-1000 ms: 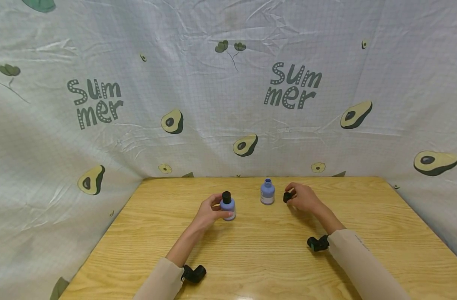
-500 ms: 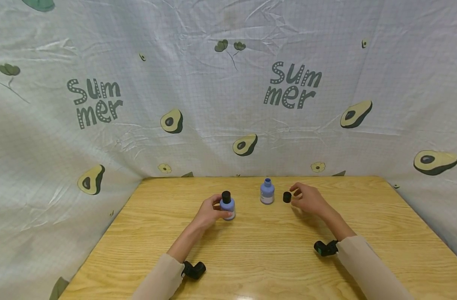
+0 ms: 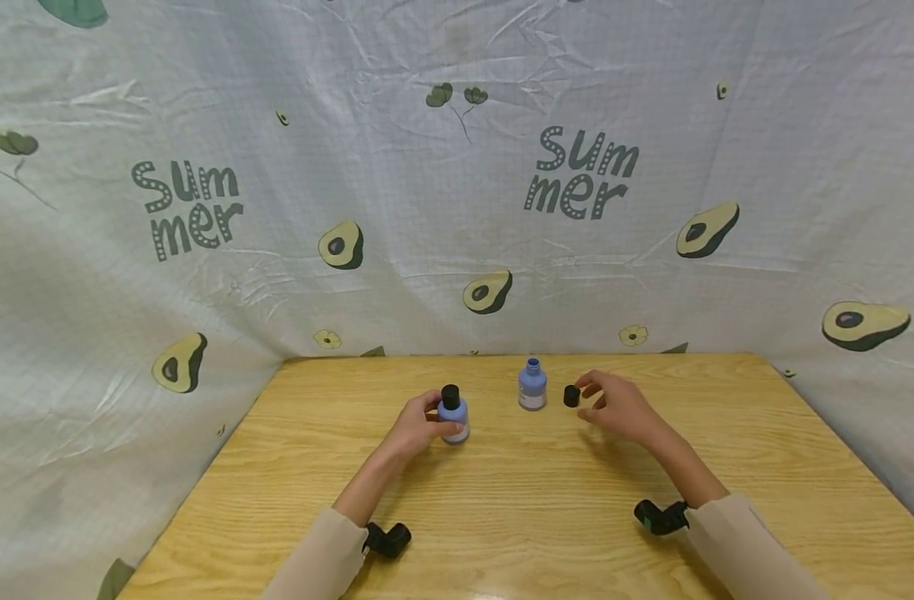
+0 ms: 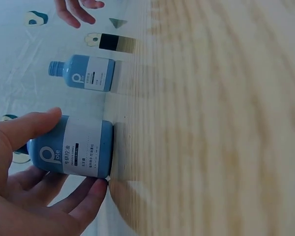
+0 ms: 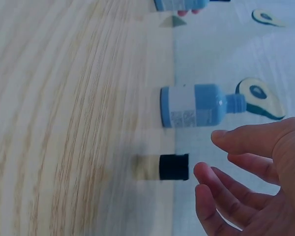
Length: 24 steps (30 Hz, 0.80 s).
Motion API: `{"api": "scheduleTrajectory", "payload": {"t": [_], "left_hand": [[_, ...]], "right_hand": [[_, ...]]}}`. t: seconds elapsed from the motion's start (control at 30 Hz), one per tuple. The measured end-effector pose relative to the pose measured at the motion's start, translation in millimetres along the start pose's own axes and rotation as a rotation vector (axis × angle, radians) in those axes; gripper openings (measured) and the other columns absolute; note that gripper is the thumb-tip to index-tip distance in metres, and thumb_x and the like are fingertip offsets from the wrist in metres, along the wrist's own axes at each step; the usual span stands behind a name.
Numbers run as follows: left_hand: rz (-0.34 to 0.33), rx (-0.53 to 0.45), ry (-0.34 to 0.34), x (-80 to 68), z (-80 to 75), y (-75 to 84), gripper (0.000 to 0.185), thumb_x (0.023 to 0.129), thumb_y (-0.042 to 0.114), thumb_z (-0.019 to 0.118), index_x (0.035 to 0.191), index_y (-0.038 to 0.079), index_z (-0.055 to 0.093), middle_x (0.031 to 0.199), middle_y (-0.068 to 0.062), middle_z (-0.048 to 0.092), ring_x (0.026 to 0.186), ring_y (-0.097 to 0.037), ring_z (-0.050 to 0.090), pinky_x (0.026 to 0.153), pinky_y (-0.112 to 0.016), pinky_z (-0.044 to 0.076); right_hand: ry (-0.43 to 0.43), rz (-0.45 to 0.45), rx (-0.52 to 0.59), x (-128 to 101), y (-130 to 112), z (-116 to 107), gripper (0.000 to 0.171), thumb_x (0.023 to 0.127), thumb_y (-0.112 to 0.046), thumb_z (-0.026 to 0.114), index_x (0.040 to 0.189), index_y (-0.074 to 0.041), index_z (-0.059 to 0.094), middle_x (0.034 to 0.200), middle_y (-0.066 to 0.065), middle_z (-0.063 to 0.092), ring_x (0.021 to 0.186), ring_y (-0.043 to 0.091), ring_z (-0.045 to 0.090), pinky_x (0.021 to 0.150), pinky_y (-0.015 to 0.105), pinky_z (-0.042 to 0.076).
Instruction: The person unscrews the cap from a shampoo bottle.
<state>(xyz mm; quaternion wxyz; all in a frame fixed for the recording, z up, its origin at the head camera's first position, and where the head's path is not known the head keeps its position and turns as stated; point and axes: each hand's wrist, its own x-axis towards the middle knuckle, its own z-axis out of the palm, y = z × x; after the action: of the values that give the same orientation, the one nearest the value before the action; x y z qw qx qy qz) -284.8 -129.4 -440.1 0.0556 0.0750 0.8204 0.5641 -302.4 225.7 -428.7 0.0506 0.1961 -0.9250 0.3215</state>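
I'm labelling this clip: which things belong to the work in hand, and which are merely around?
In hand:
capped blue bottle, gripped by left hand
loose black cap, beside open right hand
uncapped blue bottle

Merely around:
wooden table
avocado-print cloth

We read "Summer", split over two lines as "Sum / mer", printed twice on backdrop cloth (image 3: 457, 208): once at left, once at right of centre. On capped bottle (image 4: 71, 152), white label carries large "P" logo with small letters beside it, then lines of small print too fine for us to read. Open bottle (image 4: 86, 73) bears same "P" mark; its print on back label equally illegible.
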Motion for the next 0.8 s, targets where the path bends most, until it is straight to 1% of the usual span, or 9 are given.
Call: {"api": "scheduleTrajectory", "payload": {"t": [0.1, 0.2, 0.4, 0.53, 0.63, 0.73, 0.8], "left_hand": [[0.004, 0.017, -0.011, -1.5, 0.1, 0.0, 0.056, 0.090, 0.009, 0.079, 0.142, 0.003, 0.058, 0.140, -0.018, 0.063, 0.126, -0.036, 0.061, 0.101, -0.049, 0.054], [0.023, 0.036, -0.024, -4.0, 0.8, 0.5, 0.055, 0.091, 0.010, 0.079, 0.141, 0.002, 0.059, 0.140, -0.018, 0.062, 0.125, -0.036, 0.062, 0.099, -0.047, 0.055], [0.068, 0.070, -0.047, -9.0, 3.7, 3.8, 0.056, 0.089, 0.010, 0.080, 0.139, -0.001, 0.060, 0.136, -0.019, 0.065, 0.124, -0.037, 0.064, 0.096, -0.044, 0.057], [0.088, 0.092, -0.065, -12.1, 6.4, 6.7, 0.060, 0.086, 0.011, 0.082, 0.141, 0.001, 0.060, 0.136, -0.019, 0.065, 0.123, -0.037, 0.065, 0.094, -0.044, 0.058], [0.093, 0.096, -0.088, -14.1, 8.8, 8.8, 0.061, 0.087, 0.011, 0.081, 0.143, 0.002, 0.058, 0.138, -0.018, 0.063, 0.121, -0.036, 0.065, 0.091, -0.042, 0.058], [0.099, 0.101, -0.117, -16.2, 11.6, 10.2, 0.062, 0.089, 0.011, 0.080, 0.146, 0.002, 0.056, 0.141, -0.019, 0.061, 0.118, -0.033, 0.066, 0.089, -0.040, 0.059], [0.115, 0.109, -0.135, -17.1, 13.7, 11.0, 0.063, 0.089, 0.010, 0.079, 0.146, 0.001, 0.055, 0.140, -0.021, 0.061, 0.115, -0.032, 0.067, 0.088, -0.039, 0.059]], "right_hand": [[-0.012, -0.006, 0.013, -4.1, -6.7, 0.1, 0.039, 0.091, -0.007, 0.076, 0.127, 0.003, 0.063, 0.112, 0.022, 0.070, 0.086, 0.025, 0.072, 0.072, 0.039, 0.059], [-0.024, -0.017, 0.034, -8.4, -13.0, -0.4, 0.037, 0.092, -0.007, 0.076, 0.126, 0.002, 0.064, 0.111, 0.020, 0.071, 0.084, 0.022, 0.071, 0.068, 0.034, 0.057], [-0.049, -0.059, 0.050, -14.6, -24.7, -0.1, 0.035, 0.092, -0.007, 0.077, 0.124, 0.001, 0.065, 0.111, 0.020, 0.070, 0.085, 0.019, 0.070, 0.069, 0.029, 0.056], [-0.053, -0.099, 0.051, -16.5, -31.3, 1.3, 0.033, 0.091, -0.008, 0.077, 0.122, -0.002, 0.066, 0.108, 0.018, 0.071, 0.085, 0.016, 0.069, 0.072, 0.027, 0.056], [-0.056, -0.126, 0.061, -17.2, -35.8, 2.7, 0.031, 0.091, -0.008, 0.077, 0.121, -0.003, 0.067, 0.106, 0.016, 0.072, 0.085, 0.014, 0.068, 0.071, 0.026, 0.055], [-0.069, -0.146, 0.074, -17.0, -39.8, 4.0, 0.031, 0.092, -0.010, 0.077, 0.121, -0.005, 0.067, 0.105, 0.015, 0.072, 0.084, 0.012, 0.067, 0.071, 0.024, 0.055], [-0.082, -0.156, 0.087, -16.6, -42.2, 4.2, 0.032, 0.093, -0.012, 0.077, 0.122, -0.005, 0.066, 0.106, 0.015, 0.072, 0.084, 0.010, 0.066, 0.071, 0.024, 0.055]]}}
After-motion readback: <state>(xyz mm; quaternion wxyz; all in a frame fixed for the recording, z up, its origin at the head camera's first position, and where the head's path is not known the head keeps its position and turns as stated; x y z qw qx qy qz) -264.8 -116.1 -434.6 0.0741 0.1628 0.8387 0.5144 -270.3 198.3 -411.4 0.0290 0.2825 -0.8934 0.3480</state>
